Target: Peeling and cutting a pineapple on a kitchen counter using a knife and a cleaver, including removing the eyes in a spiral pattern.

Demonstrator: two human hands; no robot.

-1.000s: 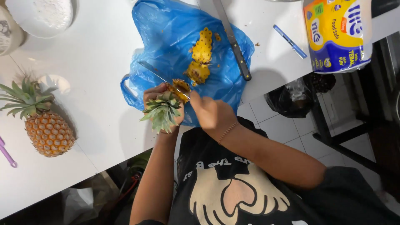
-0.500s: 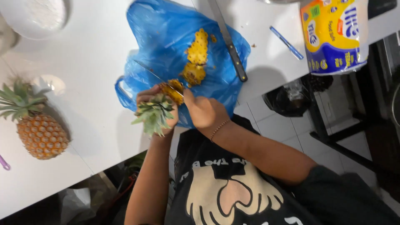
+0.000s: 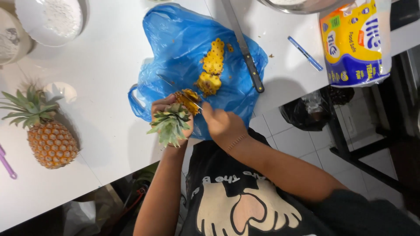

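My left hand (image 3: 162, 106) grips a small pineapple (image 3: 186, 99) by its green leafy crown (image 3: 169, 123), holding it over a blue plastic bag (image 3: 183, 48) spread on the white table (image 3: 105, 78). My right hand (image 3: 221, 123) holds a thin small knife (image 3: 173, 85) whose blade lies against the pineapple's side. Yellow strips of cut peel (image 3: 212, 67) lie on the bag just beyond the hands.
A large long knife (image 3: 245, 48) rests across the bag's right side. A whole pineapple (image 3: 46, 135) lies at the table's left. White bowls (image 3: 54, 19) stand at the far left, a blue pen (image 3: 305, 53) and a yellow and blue packet (image 3: 354, 41) at the right.
Both hands and the pineapple stay in the same place over the bag. The view has shifted slightly. The peel pieces have not moved.
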